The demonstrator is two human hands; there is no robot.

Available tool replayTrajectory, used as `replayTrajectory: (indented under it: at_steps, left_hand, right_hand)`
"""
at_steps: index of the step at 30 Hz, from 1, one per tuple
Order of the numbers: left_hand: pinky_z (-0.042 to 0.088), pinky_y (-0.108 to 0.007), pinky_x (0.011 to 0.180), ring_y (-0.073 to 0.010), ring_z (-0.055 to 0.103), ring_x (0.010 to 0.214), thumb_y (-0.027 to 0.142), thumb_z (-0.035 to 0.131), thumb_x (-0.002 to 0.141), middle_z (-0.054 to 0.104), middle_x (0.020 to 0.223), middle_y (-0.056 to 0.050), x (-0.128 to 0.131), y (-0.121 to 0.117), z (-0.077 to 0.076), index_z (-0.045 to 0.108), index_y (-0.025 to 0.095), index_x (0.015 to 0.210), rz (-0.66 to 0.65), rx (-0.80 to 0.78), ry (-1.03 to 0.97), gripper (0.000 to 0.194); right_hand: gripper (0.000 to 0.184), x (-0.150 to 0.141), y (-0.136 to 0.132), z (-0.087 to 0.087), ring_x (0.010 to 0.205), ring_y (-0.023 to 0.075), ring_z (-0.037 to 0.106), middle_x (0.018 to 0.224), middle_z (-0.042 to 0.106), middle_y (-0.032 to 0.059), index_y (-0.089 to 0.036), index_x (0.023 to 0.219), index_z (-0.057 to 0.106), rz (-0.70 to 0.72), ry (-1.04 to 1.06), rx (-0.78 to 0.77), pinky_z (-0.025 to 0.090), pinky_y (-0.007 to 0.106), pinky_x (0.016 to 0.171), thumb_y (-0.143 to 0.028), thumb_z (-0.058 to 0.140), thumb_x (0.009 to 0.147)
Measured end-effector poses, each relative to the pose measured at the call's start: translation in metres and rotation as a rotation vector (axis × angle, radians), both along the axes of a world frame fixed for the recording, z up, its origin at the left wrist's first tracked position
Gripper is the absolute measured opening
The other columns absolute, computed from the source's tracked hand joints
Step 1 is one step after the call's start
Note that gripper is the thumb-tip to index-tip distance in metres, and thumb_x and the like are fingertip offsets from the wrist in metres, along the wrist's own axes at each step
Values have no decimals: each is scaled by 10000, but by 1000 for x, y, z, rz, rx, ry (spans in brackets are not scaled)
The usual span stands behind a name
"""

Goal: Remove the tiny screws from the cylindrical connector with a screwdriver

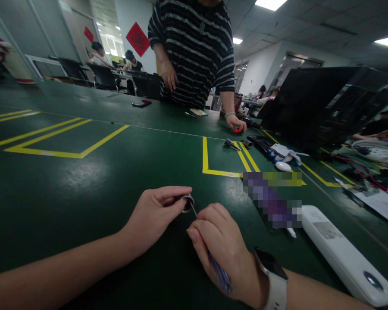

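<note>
My left hand [150, 217] pinches a small hollow, round metal part [189, 204] between thumb and fingers, a little above the green table [93, 206]. Closed around a screwdriver [220, 274] with a clear purplish handle is my right hand [224, 243], a watch on its wrist. The screwdriver's thin shaft points up and left, reaching the open mouth of the metal part. Its tip is hidden there, so I cannot tell what it touches.
Across the table a person in a striped shirt [194, 51] touches a small red object [236, 129]. Two metal pieces [230, 144] lie near yellow tape. To my right are a white device [345, 254], a glove [283, 153], a clipboard [380, 200] and a black case [323, 99].
</note>
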State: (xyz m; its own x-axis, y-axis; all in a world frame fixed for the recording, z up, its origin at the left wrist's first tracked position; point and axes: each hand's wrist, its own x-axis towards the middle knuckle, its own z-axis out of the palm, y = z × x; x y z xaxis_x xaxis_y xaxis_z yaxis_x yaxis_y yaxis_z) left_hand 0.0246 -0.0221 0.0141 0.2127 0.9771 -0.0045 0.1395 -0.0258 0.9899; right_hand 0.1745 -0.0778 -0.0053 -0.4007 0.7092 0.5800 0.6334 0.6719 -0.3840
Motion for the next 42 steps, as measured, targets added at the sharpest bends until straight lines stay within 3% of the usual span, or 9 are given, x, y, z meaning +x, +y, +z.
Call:
replayTrajectory:
  at_steps: [7, 24, 42]
  left_hand:
    - [538, -312, 807, -193, 683, 825, 195, 631, 654, 739, 899, -35, -1, 1, 0, 713, 174, 906, -9, -21, -11, 266]
    - [539, -284, 794, -188, 683, 817, 199, 644, 648, 741, 894, -36, -1, 2, 0, 714, 161, 915, 27, -26, -1, 278]
    - [549, -327, 791, -201, 686, 799, 198, 626, 661, 741, 868, -46, 0, -2, 5, 702, 151, 919, 4, -40, 8, 273]
  right_hand:
    - [193, 2, 0, 4, 731, 158, 454, 765, 532, 64, -116, 795, 563, 32, 80, -77, 386, 310, 655, -121, 402, 902]
    - [214, -1, 2, 2, 719, 176, 460, 745, 541, 75, -118, 766, 573, 16, -77, -44, 403, 329, 645, -149, 410, 902]
    - [190, 0, 1, 2, 712, 172, 468, 746, 544, 62, -146, 816, 566, 0, 5, -16, 407, 332, 647, -141, 397, 903]
